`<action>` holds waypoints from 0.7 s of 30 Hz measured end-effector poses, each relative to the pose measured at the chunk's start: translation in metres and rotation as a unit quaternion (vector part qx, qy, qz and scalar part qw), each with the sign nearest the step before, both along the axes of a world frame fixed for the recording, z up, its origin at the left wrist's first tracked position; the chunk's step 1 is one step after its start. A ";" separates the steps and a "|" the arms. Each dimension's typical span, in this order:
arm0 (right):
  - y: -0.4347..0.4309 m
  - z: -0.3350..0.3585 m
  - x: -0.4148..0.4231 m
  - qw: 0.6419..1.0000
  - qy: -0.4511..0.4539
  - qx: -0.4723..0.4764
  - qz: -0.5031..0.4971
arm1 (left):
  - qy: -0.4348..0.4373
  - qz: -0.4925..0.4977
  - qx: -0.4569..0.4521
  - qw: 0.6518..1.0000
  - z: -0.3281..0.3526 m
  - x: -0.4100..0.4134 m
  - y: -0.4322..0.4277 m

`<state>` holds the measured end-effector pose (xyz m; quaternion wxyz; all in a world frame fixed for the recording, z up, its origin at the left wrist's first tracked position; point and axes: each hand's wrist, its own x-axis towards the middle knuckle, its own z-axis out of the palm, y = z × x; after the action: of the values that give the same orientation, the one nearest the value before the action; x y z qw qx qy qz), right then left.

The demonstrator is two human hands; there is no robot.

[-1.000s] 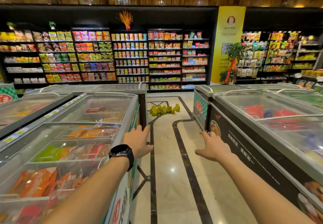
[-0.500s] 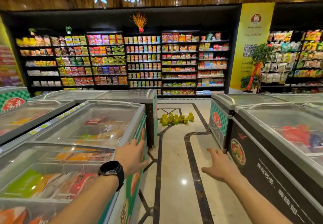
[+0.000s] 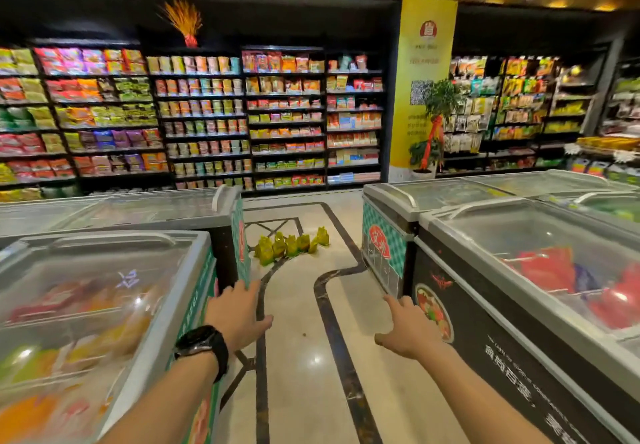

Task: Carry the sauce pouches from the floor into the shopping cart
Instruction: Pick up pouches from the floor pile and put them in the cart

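Note:
Several yellow-green sauce pouches (image 3: 292, 244) stand in a cluster on the tiled floor, at the far end of the aisle between the freezers. My left hand (image 3: 237, 315), with a black watch on the wrist, is held out in front of me, fingers spread and empty. My right hand (image 3: 407, 331) is also stretched forward with its fingers apart, holding nothing. Both hands are well short of the pouches. No shopping cart is in view.
Glass-topped chest freezers line the aisle on the left (image 3: 104, 305) and right (image 3: 519, 270). Stocked shelves (image 3: 207, 114) fill the back wall beyond the pouches. A yellow pillar (image 3: 427, 62) with a potted plant (image 3: 433, 131) stands at back right.
I have moved forward along the aisle, so the pouches look nearer and larger. Both hands stay empty and outstretched.

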<state>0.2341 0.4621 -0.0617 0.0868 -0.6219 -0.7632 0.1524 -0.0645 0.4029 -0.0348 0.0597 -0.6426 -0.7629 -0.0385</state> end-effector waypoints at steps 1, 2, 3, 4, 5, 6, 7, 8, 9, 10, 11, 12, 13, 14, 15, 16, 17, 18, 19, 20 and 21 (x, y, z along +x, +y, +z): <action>0.026 -0.002 -0.003 1.000 0.003 -0.004 -0.004 | 0.004 -0.008 0.002 1.000 -0.002 -0.001 0.028; 0.054 -0.005 -0.006 1.000 0.000 -0.007 -0.006 | 0.008 -0.013 -0.002 1.000 -0.005 -0.003 0.056; 0.084 -0.007 -0.010 1.000 -0.005 -0.008 -0.007 | 0.008 -0.016 -0.006 1.000 -0.008 -0.004 0.084; 0.113 -0.011 -0.014 1.000 -0.007 -0.008 -0.010 | 0.006 -0.012 -0.007 1.000 -0.013 -0.005 0.112; 0.149 -0.014 -0.020 1.000 -0.006 -0.007 -0.009 | 0.005 -0.005 -0.008 1.000 -0.017 -0.008 0.147; 0.177 -0.014 -0.024 1.000 -0.008 -0.006 -0.006 | 0.006 0.001 -0.010 1.000 -0.018 -0.011 0.174; 0.204 -0.012 -0.029 1.000 -0.012 -0.006 -0.001 | 0.006 0.006 -0.012 1.000 -0.016 -0.013 0.199; 0.238 -0.009 -0.033 1.000 -0.017 -0.009 0.006 | 0.002 0.011 -0.013 1.000 -0.014 -0.016 0.230; 0.270 -0.008 -0.038 1.000 -0.021 -0.014 0.009 | -0.005 0.017 -0.011 1.000 -0.011 -0.019 0.259; 0.301 -0.006 -0.043 1.000 -0.018 -0.014 0.010 | -0.013 0.019 -0.004 1.000 -0.008 -0.022 0.286; 0.331 -0.003 -0.049 1.000 -0.016 -0.011 0.010 | -0.016 0.022 0.004 1.000 -0.004 -0.025 0.312; 0.360 -0.001 -0.056 1.000 -0.015 -0.011 0.012 | -0.016 0.024 0.009 1.000 0.000 -0.029 0.336; 0.387 0.001 -0.064 1.000 -0.012 -0.009 0.016 | -0.017 0.023 0.013 1.000 0.003 -0.034 0.359; 0.412 0.001 -0.071 1.000 -0.010 -0.009 0.022 | -0.017 0.022 0.013 1.000 0.003 -0.039 0.381; 0.435 0.000 -0.080 0.999 -0.009 -0.011 0.029 | -0.018 0.024 0.010 1.000 0.001 -0.045 0.401; 0.458 -0.002 -0.088 0.999 -0.007 -0.011 0.034 | -0.018 0.028 0.005 0.999 -0.004 -0.053 0.424; 0.481 -0.003 -0.096 0.999 -0.009 -0.011 0.039 | -0.020 0.035 0.000 0.999 -0.009 -0.062 0.446; 0.505 -0.006 -0.105 0.999 -0.013 -0.010 0.042 | -0.021 0.046 -0.008 0.999 -0.016 -0.072 0.471; 0.531 -0.009 -0.114 0.999 -0.018 -0.012 0.043 | -0.020 0.055 -0.017 0.998 -0.023 -0.083 0.497; 0.557 -0.013 -0.123 0.999 -0.022 -0.014 0.044 | -0.018 0.057 -0.025 0.998 -0.030 -0.092 0.524; 0.584 -0.017 -0.133 0.998 -0.025 -0.017 0.046 | -0.018 0.053 -0.030 0.998 -0.035 -0.101 0.554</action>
<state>0.1016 1.0461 -0.0783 0.0501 -0.5912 -0.7901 0.1540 -0.1658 0.9569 -0.0695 0.0288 -0.6017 -0.7978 -0.0236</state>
